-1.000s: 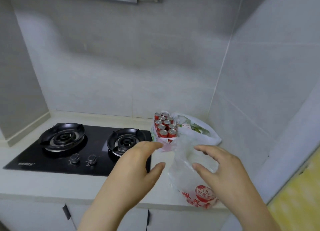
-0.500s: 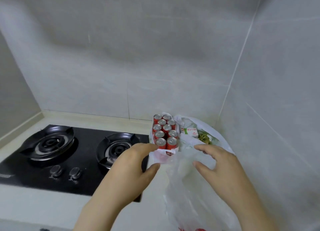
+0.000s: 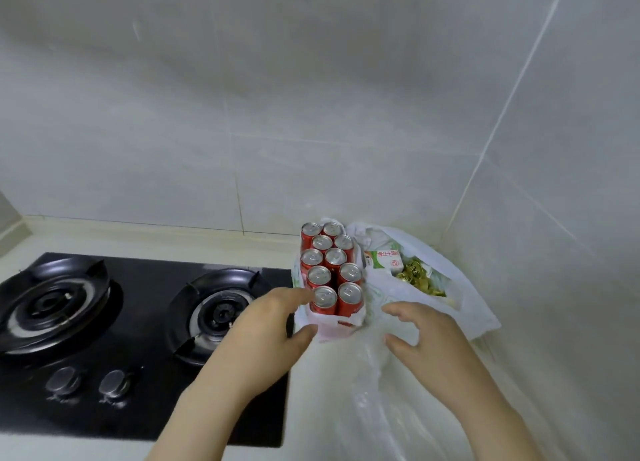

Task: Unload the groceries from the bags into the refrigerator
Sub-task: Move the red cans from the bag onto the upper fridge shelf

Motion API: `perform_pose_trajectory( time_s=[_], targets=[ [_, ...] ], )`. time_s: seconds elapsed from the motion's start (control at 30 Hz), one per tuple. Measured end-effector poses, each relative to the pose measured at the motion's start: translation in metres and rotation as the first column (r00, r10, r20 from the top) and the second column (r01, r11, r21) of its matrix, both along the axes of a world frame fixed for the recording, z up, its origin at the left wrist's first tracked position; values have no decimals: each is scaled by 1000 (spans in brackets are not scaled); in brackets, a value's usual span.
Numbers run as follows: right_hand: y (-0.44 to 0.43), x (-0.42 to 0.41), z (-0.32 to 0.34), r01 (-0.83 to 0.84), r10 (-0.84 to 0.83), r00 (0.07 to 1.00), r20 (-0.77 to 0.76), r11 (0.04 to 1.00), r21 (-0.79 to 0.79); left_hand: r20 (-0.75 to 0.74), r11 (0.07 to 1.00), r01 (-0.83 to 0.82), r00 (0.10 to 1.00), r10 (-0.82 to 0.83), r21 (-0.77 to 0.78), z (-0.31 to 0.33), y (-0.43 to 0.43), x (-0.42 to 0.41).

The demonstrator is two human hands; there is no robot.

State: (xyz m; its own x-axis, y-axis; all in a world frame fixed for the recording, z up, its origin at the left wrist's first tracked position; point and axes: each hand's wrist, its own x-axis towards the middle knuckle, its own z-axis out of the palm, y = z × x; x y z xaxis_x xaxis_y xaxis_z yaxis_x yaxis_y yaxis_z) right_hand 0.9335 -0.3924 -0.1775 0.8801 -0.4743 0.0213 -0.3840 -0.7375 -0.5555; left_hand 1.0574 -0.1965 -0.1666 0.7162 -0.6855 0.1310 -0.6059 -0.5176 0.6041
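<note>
Left hand (image 3: 266, 325): spread wide, fingertips just beside pack of red cans (image 3: 332, 263). Right hand (image 3: 436, 339): open, fingers loosely curved, over clear bag (image 3: 367, 384) on tabletop (image 3: 149, 239).

The stove (image 3: 145, 401) has a smooth, glossy black top, with dark metal burner rings (image 3: 52, 301) and shiny silver knobs (image 3: 64, 381). Just right of the stove stand red cans (image 3: 332, 270) with shiny metal lids, in thin, crinkly plastic bags (image 3: 467, 308), white and partly see-through. Further right lie a smooth paper carton (image 3: 382, 261) and shiny gold foil pieces (image 3: 415, 277), and behind the stove the wall tiles (image 3: 311, 114) are smooth and pale.
</note>
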Motion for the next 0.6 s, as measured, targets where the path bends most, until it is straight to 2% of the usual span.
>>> perform_pose_trajectory(
  time_s=[0.33,0.6],
  targets=[
    [-9,52,-31,35,-33,995,-97,999,16,-86,999,45,995,-43,27,-42,-7,64],
    [-29,90,-45,11,-8,986,-164,1000,13,-120,1000,-20,993,20,3,-71,-36,84]
  ],
)
